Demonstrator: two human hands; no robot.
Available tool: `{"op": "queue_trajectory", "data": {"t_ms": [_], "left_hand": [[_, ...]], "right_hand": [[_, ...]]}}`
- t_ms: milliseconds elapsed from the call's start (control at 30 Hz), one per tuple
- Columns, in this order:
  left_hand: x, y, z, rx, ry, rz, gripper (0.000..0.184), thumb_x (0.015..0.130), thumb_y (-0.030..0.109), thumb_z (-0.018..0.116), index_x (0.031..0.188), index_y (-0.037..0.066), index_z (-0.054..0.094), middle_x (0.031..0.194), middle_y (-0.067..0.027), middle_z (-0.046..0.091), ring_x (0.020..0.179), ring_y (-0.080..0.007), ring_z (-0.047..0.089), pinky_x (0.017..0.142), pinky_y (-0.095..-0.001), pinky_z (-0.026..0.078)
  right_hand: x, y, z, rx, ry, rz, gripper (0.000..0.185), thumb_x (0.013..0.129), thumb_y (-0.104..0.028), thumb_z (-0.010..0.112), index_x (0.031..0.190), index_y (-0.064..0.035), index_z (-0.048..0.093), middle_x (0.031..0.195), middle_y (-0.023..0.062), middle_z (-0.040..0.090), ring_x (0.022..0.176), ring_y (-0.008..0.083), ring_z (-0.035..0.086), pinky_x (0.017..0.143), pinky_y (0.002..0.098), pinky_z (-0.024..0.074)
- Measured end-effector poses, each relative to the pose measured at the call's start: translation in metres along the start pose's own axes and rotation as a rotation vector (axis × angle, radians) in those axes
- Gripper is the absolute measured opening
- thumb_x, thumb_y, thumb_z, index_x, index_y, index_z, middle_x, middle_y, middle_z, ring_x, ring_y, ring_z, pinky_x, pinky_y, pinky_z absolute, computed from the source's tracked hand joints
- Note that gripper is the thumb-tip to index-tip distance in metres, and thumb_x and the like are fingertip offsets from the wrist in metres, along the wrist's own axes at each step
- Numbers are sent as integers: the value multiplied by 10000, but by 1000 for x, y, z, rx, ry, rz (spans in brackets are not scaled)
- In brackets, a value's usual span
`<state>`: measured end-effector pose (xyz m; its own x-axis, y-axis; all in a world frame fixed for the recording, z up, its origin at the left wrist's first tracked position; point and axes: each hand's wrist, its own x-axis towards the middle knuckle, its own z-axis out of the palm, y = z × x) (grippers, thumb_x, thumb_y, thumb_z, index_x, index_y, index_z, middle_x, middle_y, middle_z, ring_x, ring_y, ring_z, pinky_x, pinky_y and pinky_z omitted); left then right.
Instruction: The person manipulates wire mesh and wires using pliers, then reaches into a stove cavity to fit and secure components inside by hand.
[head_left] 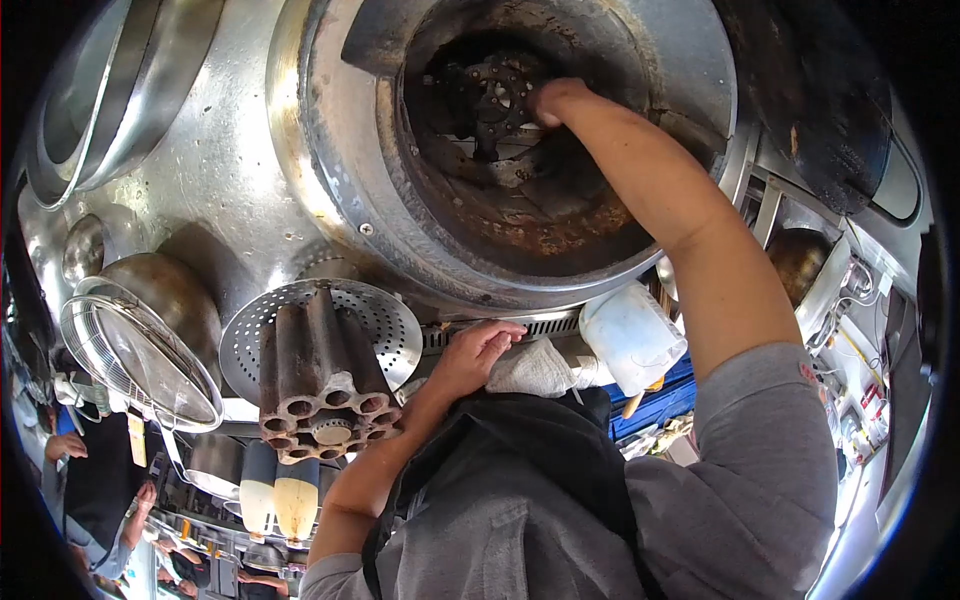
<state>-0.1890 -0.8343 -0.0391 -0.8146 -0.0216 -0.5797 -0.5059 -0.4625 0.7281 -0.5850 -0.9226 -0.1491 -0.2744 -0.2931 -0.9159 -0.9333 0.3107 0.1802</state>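
Note:
My right hand (pixel 558 103) is deep inside the round, sooty wok burner well (pixel 540 215), beside a dark metal burner fitting (pixel 497 105) at its bottom. Its fingers are mostly hidden, so I cannot see what they touch. My left hand (pixel 475 357) rests at the front edge of the stove, fingers stretched out and holding nothing visible. Right beside it lies a folded white cloth (pixel 533 368). To the left of that hand, a rusty burner piece with several tubes (pixel 325 370) stands in front of a perforated round ladle (pixel 385 325).
A wire strainer (pixel 140 350) and a metal bowl (pixel 175 290) sit on the left of the steel stove top (pixel 215 130). A whitish plastic container (pixel 630 335) hangs at the front edge. A blackened wok (pixel 815 100) is at the right. Other people (pixel 100 490) stand lower left.

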Motion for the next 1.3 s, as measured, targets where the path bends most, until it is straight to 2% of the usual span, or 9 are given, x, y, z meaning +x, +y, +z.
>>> {"op": "queue_trajectory", "data": {"t_ms": [100, 167, 300, 367, 533, 600, 700, 1067, 1300], "left_hand": [[-3, 2, 0, 11, -5, 3, 243, 1012, 145, 528, 1186, 42, 664, 1089, -144, 706, 980, -245, 687, 871, -354, 530], [1, 3, 0, 11, -6, 17, 243, 1013, 147, 527, 1184, 43, 665, 1094, -144, 706, 981, -248, 688, 871, -355, 530], [0, 0, 0, 32, 2, 22, 239, 1010, 141, 527, 1178, 39, 663, 1072, -142, 706, 966, -252, 688, 864, -354, 529], [0, -2, 1, 32, 2, 25, 238, 1007, 135, 528, 1174, 33, 663, 1070, -142, 708, 969, -251, 689, 863, -351, 529], [1, 7, 2, 3, -18, -15, 240, 1012, 130, 517, 1176, 33, 661, 1087, -141, 711, 986, -249, 693, 872, -354, 529], [1, 3, 1, 35, -26, 35, 260, 1050, 164, 493, 1219, 37, 645, 1064, -78, 691, 921, -149, 626, 859, -296, 511], [1, 2, 0, 42, -25, 25, 260, 1048, 169, 499, 1219, 38, 646, 1070, -77, 691, 922, -149, 625, 859, -296, 511], [0, 1, 0, 45, -30, 33, 255, 1035, 129, 495, 1223, 45, 646, 1070, -76, 691, 923, -146, 612, 863, -300, 507], [1, 1, 2, 23, 9, 67, 217, 1004, 113, 535, 1155, 15, 657, 1052, -151, 711, 962, -263, 695, 849, -358, 536]], "right_hand": [[12, -3, 9, -47, -118, -2, 355, 845, -145, 609, 1184, -92, 699, 1292, 132, 654, 1175, 324, 642, 905, 459, 546], [14, -5, 31, 83, 111, 52, 364, 839, -140, 617, 1191, -94, 696, 1282, 137, 658, 1171, 333, 643, 890, 471, 548], [-12, 2, 15, 55, 122, -6, 372, 838, -133, 625, 1198, -66, 688, 1274, 145, 662, 1179, 340, 636, 896, 468, 545], [-41, -2, -14, -110, -77, -35, 373, 843, -112, 607, 1198, -19, 678, 1264, 169, 661, 1178, 343, 632, 901, 460, 541], [-41, -4, -13, -251, -136, -127, 380, 899, -105, 546, 1252, -19, 659, 1335, 154, 622, 1197, 330, 617, 877, 482, 537], [-35, -7, -10, -234, -133, -174, 387, 906, -106, 547, 1271, -25, 648, 1349, 152, 614, 1204, 338, 612, 886, 484, 533], [-33, -10, -5, -211, -70, -242, 358, 851, -74, 569, 1172, 44, 674, 1239, 214, 660, 1139, 345, 646, 868, 459, 541], [13, -2, 19, -283, -171, -244, 368, 894, -130, 559, 1234, -41, 668, 1314, 163, 626, 1115, 311, 646, 826, 476, 535], [4, -3, 21, -179, -81, -256, 336, 868, -136, 564, 1141, 8, 696, 1186, 206, 685, 1076, 362, 667, 852, 465, 538]]}}
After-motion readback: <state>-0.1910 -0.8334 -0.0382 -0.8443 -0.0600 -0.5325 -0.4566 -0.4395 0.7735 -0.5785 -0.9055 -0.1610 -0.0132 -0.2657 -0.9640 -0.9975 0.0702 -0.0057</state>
